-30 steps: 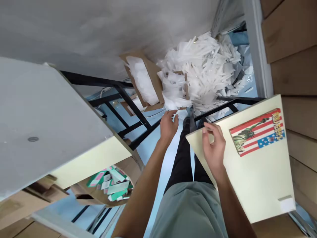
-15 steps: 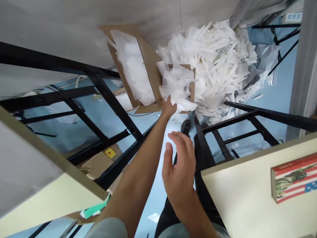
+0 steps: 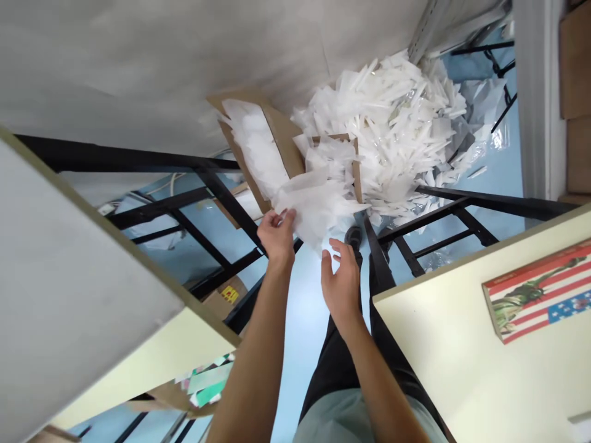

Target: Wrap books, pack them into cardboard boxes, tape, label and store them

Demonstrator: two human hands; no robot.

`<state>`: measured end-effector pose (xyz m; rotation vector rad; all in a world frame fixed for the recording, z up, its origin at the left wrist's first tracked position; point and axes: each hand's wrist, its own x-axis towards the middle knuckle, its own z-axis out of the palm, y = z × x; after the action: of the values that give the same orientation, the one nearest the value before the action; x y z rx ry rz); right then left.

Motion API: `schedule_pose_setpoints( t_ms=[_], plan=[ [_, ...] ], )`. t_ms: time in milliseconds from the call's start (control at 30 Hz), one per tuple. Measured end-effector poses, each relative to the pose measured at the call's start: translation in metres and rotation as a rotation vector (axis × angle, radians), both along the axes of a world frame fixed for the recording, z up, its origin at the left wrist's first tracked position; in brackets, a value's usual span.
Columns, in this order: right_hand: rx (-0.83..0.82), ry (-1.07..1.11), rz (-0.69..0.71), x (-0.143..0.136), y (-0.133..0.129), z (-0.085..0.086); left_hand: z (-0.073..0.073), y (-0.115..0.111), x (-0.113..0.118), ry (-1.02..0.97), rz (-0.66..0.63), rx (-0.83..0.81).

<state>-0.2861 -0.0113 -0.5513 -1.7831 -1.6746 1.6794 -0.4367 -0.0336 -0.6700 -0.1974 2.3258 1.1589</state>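
My left hand point(image 3: 277, 237) pinches the edge of a thin translucent white sheet point(image 3: 314, 203) between thumb and fingers. I cannot tell whether this piece is a flat sheet or a bag. It spreads out to the right, over a small cardboard box point(image 3: 356, 172) filled with similar white pieces point(image 3: 330, 154). My right hand point(image 3: 341, 277) is just below the sheet's lower edge, thumb and fingers apart, holding nothing. Left of the small box, a taller open cardboard box point(image 3: 281, 138) stands tilted, with more white pieces point(image 3: 258, 144) inside.
A big heap of white pieces point(image 3: 392, 135) lies on the blue floor against the wall. Black metal table frames point(image 3: 221, 209) flank me. A pale tabletop point(image 3: 429, 344) on the right bears a flag-covered book point(image 3: 540, 295); another tabletop point(image 3: 198, 332) juts in from the left.
My left hand has drawn back from the boxes toward me, pulling the translucent sheet along. My right hand has moved forward, close to the sheet. The view has shifted.
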Motion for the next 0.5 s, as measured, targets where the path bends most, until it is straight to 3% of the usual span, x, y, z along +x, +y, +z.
schedule_pose_setpoints(
  t_ms=[133, 267, 400, 500],
  plan=[
    [-0.192, -0.005, -0.133, -0.001, -0.01, -0.031, 0.029, 0.006, -0.001, -0.157, 0.261, 0.126],
    [-0.374, 0.032, -0.245, -0.006, -0.014, -0.05, 0.055, 0.015, -0.007, -0.149, 0.287, 0.226],
    [-0.485, 0.144, -0.425, -0.01, -0.001, -0.046, 0.085, 0.022, -0.01, -0.199, 0.264, 0.527],
    [-0.635, 0.309, -0.599, -0.013, 0.014, -0.035, 0.111, 0.023, -0.011, -0.244, 0.249, 0.644]
  ],
)
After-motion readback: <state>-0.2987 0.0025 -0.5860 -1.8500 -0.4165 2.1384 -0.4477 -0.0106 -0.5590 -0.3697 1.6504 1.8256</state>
